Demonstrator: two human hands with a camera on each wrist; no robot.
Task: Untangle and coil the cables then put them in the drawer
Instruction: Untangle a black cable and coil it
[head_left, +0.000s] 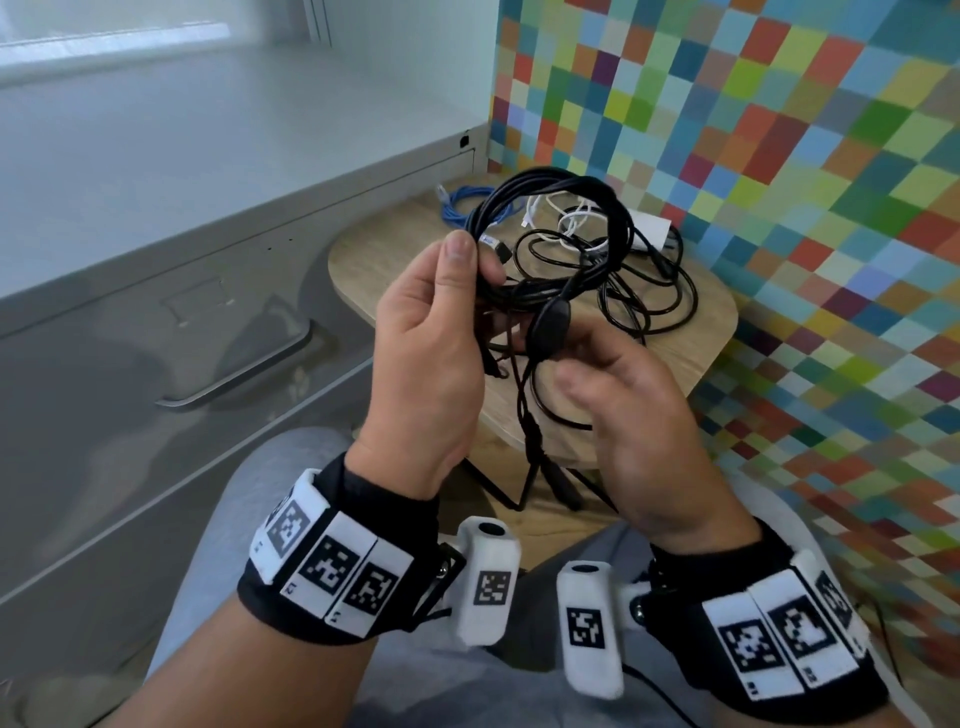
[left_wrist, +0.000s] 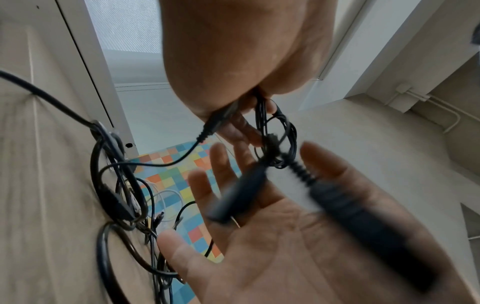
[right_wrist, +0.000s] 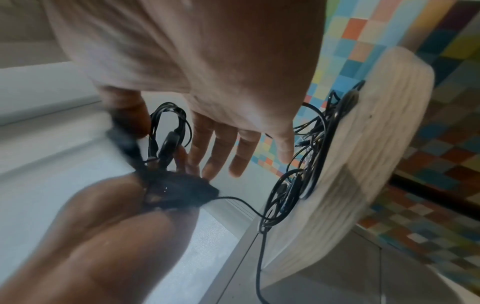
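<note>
My left hand (head_left: 436, 322) holds up a coil of black cable (head_left: 556, 192) over the wooden stool (head_left: 696, 348), thumb pressed on the loops. An oval inline switch (head_left: 549, 325) and a plug end (head_left: 535, 441) hang from the coil. Just below it my right hand (head_left: 634, 415) is open. In the left wrist view its palm (left_wrist: 285, 236) faces up with straight fingers, and a blurred black plug (left_wrist: 350, 207) crosses it. The right wrist view shows my left hand (right_wrist: 116, 236) clamped on the bundle (right_wrist: 182, 195). More black cables (head_left: 649, 291) lie tangled on the stool.
A blue cable (head_left: 457, 205), a white cable (head_left: 571, 213) and a white adapter (head_left: 649, 226) lie at the stool's far side. On the left stands a grey cabinet whose drawer (head_left: 130, 338) is closed, with its bar handle (head_left: 239, 379). A chequered coloured wall (head_left: 779, 130) stands behind.
</note>
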